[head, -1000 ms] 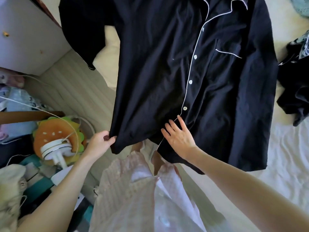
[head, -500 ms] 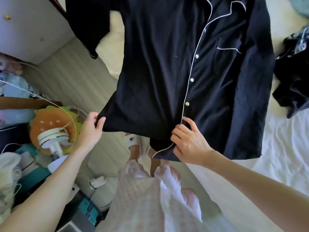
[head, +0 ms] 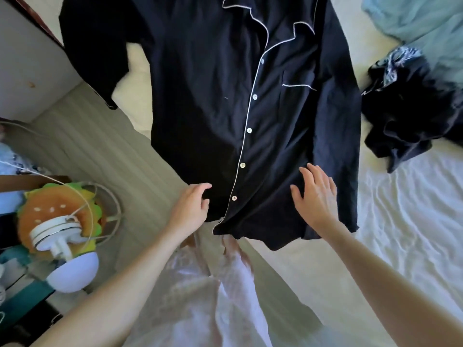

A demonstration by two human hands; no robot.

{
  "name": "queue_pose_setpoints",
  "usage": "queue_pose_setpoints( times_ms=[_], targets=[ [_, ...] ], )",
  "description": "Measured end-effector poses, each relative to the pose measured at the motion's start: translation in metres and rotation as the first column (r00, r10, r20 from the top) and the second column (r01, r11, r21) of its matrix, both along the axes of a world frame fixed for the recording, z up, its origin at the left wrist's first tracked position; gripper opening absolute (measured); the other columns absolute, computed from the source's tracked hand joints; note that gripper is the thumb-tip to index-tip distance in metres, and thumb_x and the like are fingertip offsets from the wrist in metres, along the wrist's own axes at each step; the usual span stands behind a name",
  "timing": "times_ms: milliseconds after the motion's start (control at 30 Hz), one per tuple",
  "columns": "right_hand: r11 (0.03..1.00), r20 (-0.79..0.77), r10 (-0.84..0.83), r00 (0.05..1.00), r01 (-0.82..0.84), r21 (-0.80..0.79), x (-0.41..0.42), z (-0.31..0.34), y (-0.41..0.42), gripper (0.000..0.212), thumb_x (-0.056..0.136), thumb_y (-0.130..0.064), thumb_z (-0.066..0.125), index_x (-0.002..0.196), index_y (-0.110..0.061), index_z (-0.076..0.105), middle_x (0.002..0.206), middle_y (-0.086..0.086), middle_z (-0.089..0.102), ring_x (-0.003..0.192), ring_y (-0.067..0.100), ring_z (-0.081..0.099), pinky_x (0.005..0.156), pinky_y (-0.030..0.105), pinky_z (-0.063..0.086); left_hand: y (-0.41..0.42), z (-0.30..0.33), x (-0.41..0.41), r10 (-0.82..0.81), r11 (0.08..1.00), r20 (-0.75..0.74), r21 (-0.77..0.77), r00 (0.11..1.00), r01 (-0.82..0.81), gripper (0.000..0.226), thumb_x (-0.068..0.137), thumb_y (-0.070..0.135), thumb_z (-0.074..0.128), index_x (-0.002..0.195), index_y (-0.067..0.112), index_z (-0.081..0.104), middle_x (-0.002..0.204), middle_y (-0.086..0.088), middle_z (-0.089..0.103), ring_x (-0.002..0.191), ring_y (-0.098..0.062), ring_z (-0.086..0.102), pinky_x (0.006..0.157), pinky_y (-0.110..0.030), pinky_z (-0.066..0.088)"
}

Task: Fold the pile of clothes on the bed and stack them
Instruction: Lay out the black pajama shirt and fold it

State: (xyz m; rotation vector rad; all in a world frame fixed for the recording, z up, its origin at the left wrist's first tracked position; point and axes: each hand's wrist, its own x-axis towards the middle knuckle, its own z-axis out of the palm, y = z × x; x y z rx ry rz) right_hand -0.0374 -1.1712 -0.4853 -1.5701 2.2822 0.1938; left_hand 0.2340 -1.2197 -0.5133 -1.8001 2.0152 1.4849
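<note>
likely light and limp, the dark pyjama shirt (head: 213, 116) lies front-up across the bed (head: 406, 221), hem hanging over its near edge; best taken at hem corners or shoulders. left hand (head: 191, 209) curls its fingers on the hem left of the button placket; right hand (head: 317, 196) rests flat, fingers spread, right of it. no readable writing.
</note>
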Motion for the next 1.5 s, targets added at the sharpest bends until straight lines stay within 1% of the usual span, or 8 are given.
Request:
queue_pose_setpoints(
  times_ms=[267, 533, 733, 1033, 1233, 1333, 1400, 1500],
  targets=[
    [0.818, 0.187, -0.547, 0.816, 0.568, -0.088, -0.129, -0.018, -0.091, 0.069, 0.09, -0.047, 0.053, 0.137, 0.0, 0.035, 0.14, 0.021, 0.04, 0.13, 0.036, 0.036, 0.103, 0.042, 0.03, -0.02, 0.0, -0.139, -0.322, 0.91, 0.067, -0.252, 0.944, 0.328, 0.046, 0.096, 0.016, 0.046, 0.141, 0.021, 0.038, 0.153, -0.001, 0.025, 0.144, -0.02, 0.015, 0.112, -0.04, 0.025],
    [0.907, 0.281, -0.401, 0.872, 0.421, -0.013, -0.172, -0.043, -0.189, 0.077, 0.085, -0.054, 0.056, 0.138, -0.002, 0.033, 0.143, 0.018, 0.035, 0.13, 0.034, 0.036, 0.106, 0.041, 0.032, -0.049, -0.016, -0.213, -0.28, 0.925, 0.212, -0.202, 0.936, 0.323, 0.058, 0.095, 0.045, 0.042, 0.145, 0.018, 0.031, 0.153, 0.001, 0.022, 0.137, -0.019, 0.021, 0.108, -0.034, 0.024],
    [0.865, 0.314, -0.416, 0.853, 0.478, -0.151, -0.193, -0.043, -0.209, 0.027, 0.092, -0.024, 0.054, 0.097, -0.001, 0.067, 0.098, 0.022, 0.066, 0.096, 0.035, 0.06, 0.069, 0.027, 0.036, -0.047, -0.019, -0.257, -0.236, 0.957, 0.272, -0.102, 0.933, 0.272, 0.062, 0.086, 0.058, 0.05, 0.137, 0.023, 0.042, 0.147, 0.003, 0.027, 0.134, -0.018, 0.023, 0.106, -0.04, 0.021],
    [0.82, 0.193, -0.498, 0.846, 0.531, -0.213, -0.268, -0.008, -0.243, 0.024, 0.091, -0.022, 0.052, 0.099, -0.004, 0.067, 0.109, 0.023, 0.063, 0.104, 0.034, 0.058, 0.086, 0.031, 0.043, -0.053, 0.001, -0.319, -0.024, 0.999, -0.098, 0.034, 0.995, 0.027, 0.021, 0.098, 0.028, 0.043, 0.091, 0.012, 0.055, 0.149, -0.002, 0.034, 0.136, -0.017, 0.032, 0.105, -0.032, 0.03],
    [0.914, -0.032, -0.145, 0.989, 0.122, -0.387, -0.233, -0.017, -0.253, 0.051, 0.09, -0.039, 0.049, 0.13, -0.007, 0.047, 0.129, 0.016, 0.048, 0.121, 0.034, 0.041, 0.094, 0.043, 0.034, -0.05, -0.006, -0.318, -0.235, 0.971, -0.119, 0.002, 0.965, 0.237, 0.043, 0.101, 0.036, 0.029, 0.137, 0.015, 0.039, 0.155, 0.003, 0.024, 0.143, -0.012, 0.014, 0.116, -0.035, 0.017],
    [0.985, -0.138, 0.115, 0.984, -0.131, -0.115, -0.209, -0.038, -0.263, 0.08, 0.085, -0.059, 0.05, 0.141, -0.006, 0.03, 0.147, 0.013, 0.029, 0.136, 0.031, 0.024, 0.106, 0.047, 0.022, -0.063, -0.014, -0.309, -0.374, 0.918, 0.046, -0.122, 0.926, 0.376, 0.047, 0.101, 0.039, 0.024, 0.144, 0.02, 0.031, 0.157, 0.006, 0.016, 0.145, -0.012, 0.001, 0.117, -0.041, 0.003],
    [0.984, -0.165, 0.171, 0.971, -0.16, 0.079, -0.208, -0.054, -0.264, 0.084, 0.086, -0.051, 0.054, 0.145, -0.003, 0.019, 0.153, 0.015, 0.017, 0.141, 0.032, 0.011, 0.111, 0.048, 0.015, -0.08, -0.018, -0.303, -0.402, 0.876, 0.149, -0.227, 0.904, 0.427, 0.048, 0.101, 0.038, 0.024, 0.146, 0.02, 0.027, 0.158, 0.004, 0.013, 0.146, -0.015, -0.002, 0.116, -0.043, -0.002],
    [0.975, -0.249, 0.213, 0.945, -0.188, 0.123, -0.222, -0.064, -0.262, 0.057, 0.086, -0.018, 0.057, 0.136, -0.002, 0.035, 0.141, 0.021, 0.036, 0.134, 0.036, 0.028, 0.107, 0.045, 0.025, -0.108, -0.025, -0.293, -0.452, 0.81, 0.298, -0.257, 0.84, 0.527, 0.052, 0.101, 0.038, 0.026, 0.149, 0.02, 0.018, 0.159, 0.0, 0.005, 0.146, -0.02, -0.007, 0.114, -0.05, -0.005]
  ],
)
